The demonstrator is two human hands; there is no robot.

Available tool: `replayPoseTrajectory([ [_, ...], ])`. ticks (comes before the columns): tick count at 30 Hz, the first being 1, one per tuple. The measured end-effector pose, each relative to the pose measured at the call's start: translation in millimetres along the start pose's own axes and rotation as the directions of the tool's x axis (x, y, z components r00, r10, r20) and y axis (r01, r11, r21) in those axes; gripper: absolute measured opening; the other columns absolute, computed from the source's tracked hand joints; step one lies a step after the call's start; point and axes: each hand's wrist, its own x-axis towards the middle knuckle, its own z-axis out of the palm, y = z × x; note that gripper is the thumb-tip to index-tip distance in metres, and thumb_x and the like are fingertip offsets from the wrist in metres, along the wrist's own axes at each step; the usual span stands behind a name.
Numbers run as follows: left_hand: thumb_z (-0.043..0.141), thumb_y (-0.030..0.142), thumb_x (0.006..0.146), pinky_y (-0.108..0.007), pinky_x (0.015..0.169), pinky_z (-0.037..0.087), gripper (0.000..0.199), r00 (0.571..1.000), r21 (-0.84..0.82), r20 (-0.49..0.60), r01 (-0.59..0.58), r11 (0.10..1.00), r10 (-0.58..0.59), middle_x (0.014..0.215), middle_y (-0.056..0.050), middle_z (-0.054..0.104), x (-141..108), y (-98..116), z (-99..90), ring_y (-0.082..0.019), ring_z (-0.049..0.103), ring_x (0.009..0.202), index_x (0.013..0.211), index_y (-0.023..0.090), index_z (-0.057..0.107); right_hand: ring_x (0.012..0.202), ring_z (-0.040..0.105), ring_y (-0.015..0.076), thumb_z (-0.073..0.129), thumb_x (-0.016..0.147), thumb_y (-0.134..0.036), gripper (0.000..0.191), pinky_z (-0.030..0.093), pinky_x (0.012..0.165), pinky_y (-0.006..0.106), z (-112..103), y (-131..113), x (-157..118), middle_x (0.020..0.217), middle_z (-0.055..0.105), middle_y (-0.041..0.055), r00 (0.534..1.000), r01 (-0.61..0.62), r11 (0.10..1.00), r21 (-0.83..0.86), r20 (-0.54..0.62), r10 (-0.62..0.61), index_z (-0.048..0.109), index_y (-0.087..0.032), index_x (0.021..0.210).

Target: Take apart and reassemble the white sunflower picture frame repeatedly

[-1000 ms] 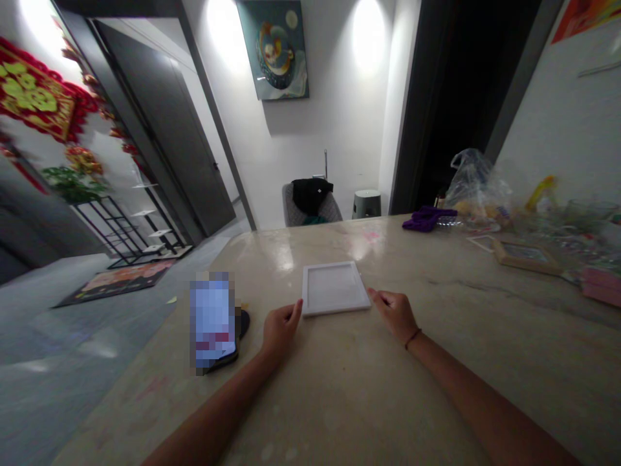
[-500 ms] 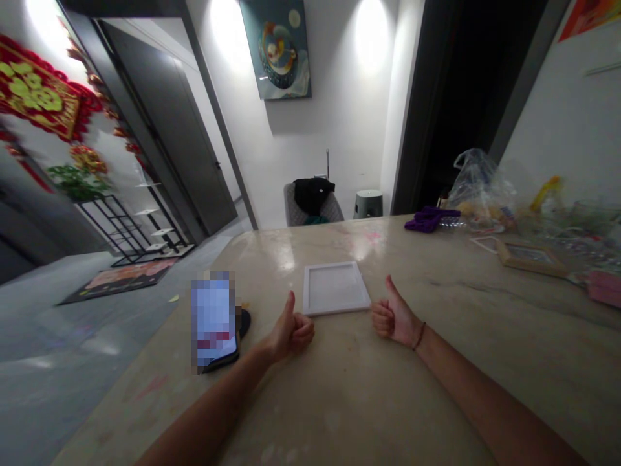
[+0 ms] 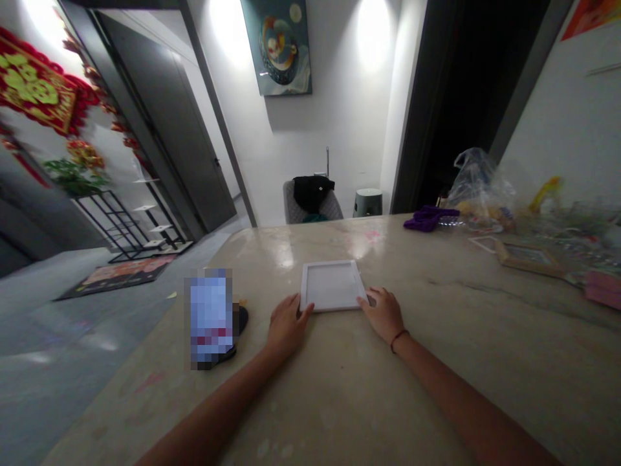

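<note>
A white square picture frame (image 3: 332,285) lies on the pale marble-patterned table (image 3: 334,395) in front of me. Its near left corner is between the thumb and fingers of my left hand (image 3: 290,325). On the opposite side, my right hand (image 3: 385,314) grips the near right corner, thumb on the front rim and fingers along the side. A dark red cord circles the right wrist. The fingertips under the frame's edges are partly hidden.
A propped phone (image 3: 211,317), its screen blurred, stands left of my left forearm. Along the right side are a purple cloth (image 3: 427,219), a clear plastic bag (image 3: 478,194), a wooden frame (image 3: 528,257) and a pink object (image 3: 603,288). A chair (image 3: 315,197) stands beyond the table.
Both hands have gone from closed thumbs-up shapes beside the picture frame to gripping its two near corners. My right hand has moved left and my thumbs have come down.
</note>
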Motion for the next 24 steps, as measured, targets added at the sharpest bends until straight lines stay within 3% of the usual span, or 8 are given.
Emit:
replayPoseTrajectory([
  [4,0.048,0.037,0.081,-0.037,0.097,0.035,0.039,1.0,-0.156,-0.014,-0.016,0.988,0.014,0.119,-0.009,0.059,-0.8,2.8,-4.7,-0.023,0.052,0.112,0.113,0.017,0.056,0.093,0.06,0.0233,0.057,0.072,-0.038,0.029,0.044,0.085,0.037,-3.5,0.8,0.8,0.098,0.067,0.0095,0.999,-0.053,0.962,0.268,0.012,0.051,0.068,-0.019,0.09],
  [8,0.056,0.034,0.076,-0.036,0.088,0.044,0.046,0.996,-0.388,-0.053,0.045,0.921,-0.071,0.114,-0.01,0.062,-2.6,2.8,-6.2,-0.023,0.059,0.102,0.119,0.017,0.051,0.085,0.064,0.0218,0.062,0.066,-0.035,0.039,0.05,0.077,0.036,-1.5,-1.1,1.0,0.096,0.068,0.0095,0.985,-0.17,0.785,0.596,0.067,0.162,0.063,-0.016,0.099],
  [10,0.059,0.033,0.073,-0.035,0.081,0.049,0.051,0.992,-0.505,-0.063,0.062,0.861,-0.109,0.112,-0.011,0.062,-2.7,1.6,-4.7,-0.022,0.063,0.092,0.121,0.016,0.048,0.079,0.065,0.0208,0.063,0.062,-0.032,0.043,0.051,0.073,0.035,0.0,-3.9,0.3,0.095,0.067,0.0098,0.977,-0.199,0.71,0.676,0.084,0.194,0.06,-0.015,0.101],
  [13,0.061,0.028,0.069,-0.032,0.072,0.052,0.058,0.989,-0.61,-0.08,0.051,0.791,-0.125,0.115,-0.012,0.058,-2.0,-1.2,-1.3,-0.017,0.064,0.08,0.123,0.017,0.043,0.073,0.064,0.0195,0.062,0.058,-0.026,0.04,0.051,0.069,0.033,-0.7,-7.9,-1.2,0.088,0.067,0.0075,0.972,-0.23,0.675,0.701,0.129,0.198,0.06,-0.015,0.097],
  [19,0.054,0.031,0.074,-0.031,0.062,0.052,0.049,0.984,-0.508,-0.166,-0.032,0.861,-0.061,0.101,-0.009,0.057,-3.4,-2.8,0.2,-0.013,0.059,0.067,0.12,0.015,0.044,0.074,0.063,0.0188,0.06,0.058,-0.027,0.026,0.049,0.068,0.032,-3.6,-9.9,-3.1,0.081,0.067,0.0054,0.968,-0.25,0.642,0.725,0.169,0.186,0.056,-0.018,0.082],
  [21,0.055,0.033,0.074,-0.033,0.066,0.052,0.056,0.981,-0.419,-0.193,-0.101,0.903,0.02,0.104,-0.009,0.056,-5.2,-1.6,0.0,-0.015,0.059,0.074,0.125,0.017,0.04,0.073,0.063,0.0184,0.061,0.057,-0.027,0.025,0.049,0.068,0.031,-3.3,-9.4,-3.4,0.079,0.067,0.0047,0.965,-0.259,0.614,0.746,0.175,0.195,0.054,-0.019,0.08],
  [24,0.064,0.036,0.068,-0.04,0.081,0.049,0.082,0.965,-0.221,-0.211,-0.204,0.954,0.157,0.118,-0.012,0.048,-8.7,0.5,1.3,-0.024,0.056,0.098,0.136,0.019,0.022,0.07,0.063,0.0176,0.064,0.055,-0.026,0.027,0.049,0.066,0.03,-3.9,-10.3,-4.5,0.075,0.066,0.003,0.96,-0.278,0.575,0.769,0.206,0.188,0.052,-0.019,0.077],
])
